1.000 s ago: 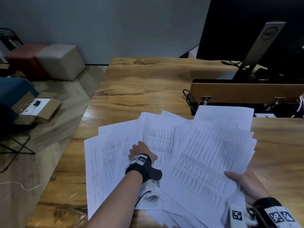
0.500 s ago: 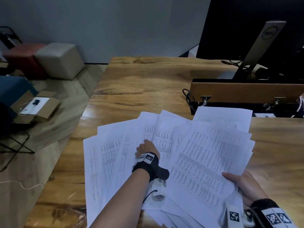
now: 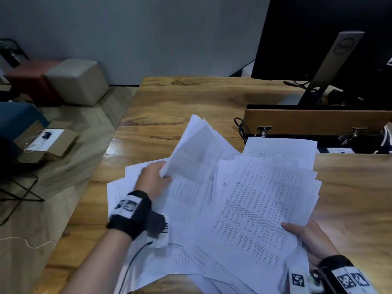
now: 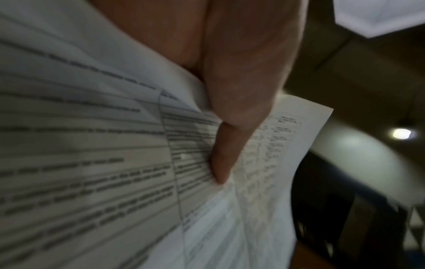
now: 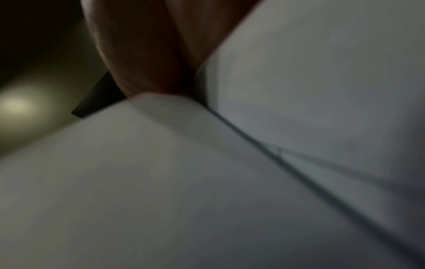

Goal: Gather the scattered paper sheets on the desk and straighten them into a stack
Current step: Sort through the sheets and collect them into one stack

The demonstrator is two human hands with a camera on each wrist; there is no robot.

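White printed paper sheets (image 3: 191, 209) lie fanned out over the near part of the wooden desk (image 3: 191, 98). My left hand (image 3: 153, 179) grips the edge of a few sheets (image 3: 195, 149) and holds them lifted and tilted above the pile; in the left wrist view its fingers (image 4: 241, 91) curl over that printed paper (image 4: 92, 163). My right hand (image 3: 311, 238) holds the near right corner of a loose bundle of sheets (image 3: 261, 209), thumb on top. The right wrist view is filled by blurred white paper (image 5: 230, 182) under the hand.
A monitor on a silver stand (image 3: 333, 66) and a wooden riser (image 3: 314, 122) with cables stand at the back right. The desk's left edge drops to the floor, where a cardboard box (image 3: 46, 141) and padded stools (image 3: 76, 81) sit.
My left hand, earlier pressed flat on the fanned sheets, has taken hold of a few and lifted them up off the pile. The right hand keeps holding its bundle.
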